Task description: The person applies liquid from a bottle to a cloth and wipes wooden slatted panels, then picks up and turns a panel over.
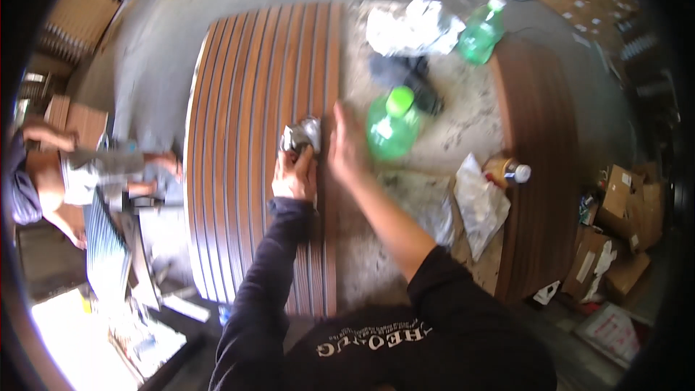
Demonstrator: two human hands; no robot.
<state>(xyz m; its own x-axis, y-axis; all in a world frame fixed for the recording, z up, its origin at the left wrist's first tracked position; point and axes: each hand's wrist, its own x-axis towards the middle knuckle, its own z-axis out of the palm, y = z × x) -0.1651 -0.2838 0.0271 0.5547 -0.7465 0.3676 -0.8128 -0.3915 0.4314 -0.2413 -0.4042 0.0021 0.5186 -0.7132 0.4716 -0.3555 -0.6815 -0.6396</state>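
Observation:
My left hand, at the end of a dark sleeve, is closed on a crumpled silvery-white wad. The wad is pressed against a brown panel with long dark grooves; whether it is cloth, foil or plastic I cannot tell. Just right of it, my right hand is held open by the panel's right edge, its fingers stretched out together and slightly blurred. No object shows in that hand. A green bottle with a lime cap stands close beside its fingers.
On the stained tabletop lie crumpled white plastic, a dark cloth, another green bottle, a white bag and a white-capped brown bottle. Stacked brown panels flank the right. Another person is at far left; cartons stand right.

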